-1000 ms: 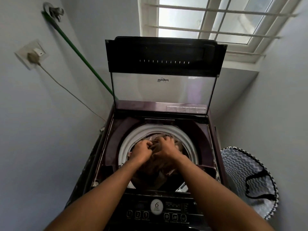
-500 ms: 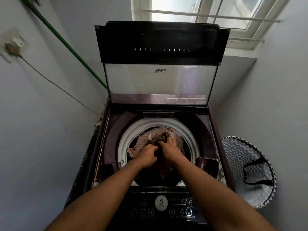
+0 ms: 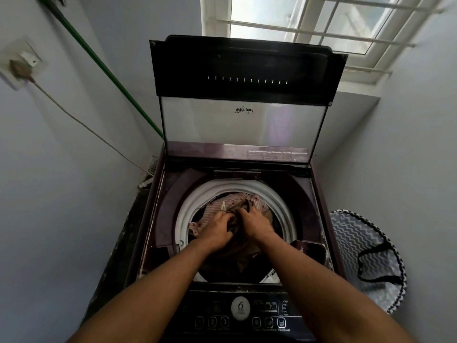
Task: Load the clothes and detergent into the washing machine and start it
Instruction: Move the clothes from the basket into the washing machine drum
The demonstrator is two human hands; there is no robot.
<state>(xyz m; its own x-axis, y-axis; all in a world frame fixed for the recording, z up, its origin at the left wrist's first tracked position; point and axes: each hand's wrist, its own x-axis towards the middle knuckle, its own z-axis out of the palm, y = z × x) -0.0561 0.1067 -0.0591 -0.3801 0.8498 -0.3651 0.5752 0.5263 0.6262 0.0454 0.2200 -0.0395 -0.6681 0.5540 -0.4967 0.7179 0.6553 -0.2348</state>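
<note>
Washing machine (image 3: 158, 219): a dark purple top-loader is seen from above, set in a corner between two walls.
Lid (image 3: 243, 95): it is stood straight up at the back, with a see-through panel in its lower half.
Drum (image 3: 184, 214): a white ring is seen around the round opening.
Clothes (image 3: 215, 206): a striped pink cloth and a brown cloth are piled inside the drum.
Left hand (image 3: 217, 229): it is curled down on the brown cloth, and the cloth is gripped.
Right hand (image 3: 254, 222): it is placed just beside the left hand, and the same brown cloth is gripped by its bent fingers.
Control panel (image 3: 241, 315): a row of buttons is seen at the near edge.
Laundry basket (image 3: 366, 258): a zigzag-patterned basket is stood on the floor to the right.
Green hose (image 3: 103, 70): it is run down the left wall.
</note>
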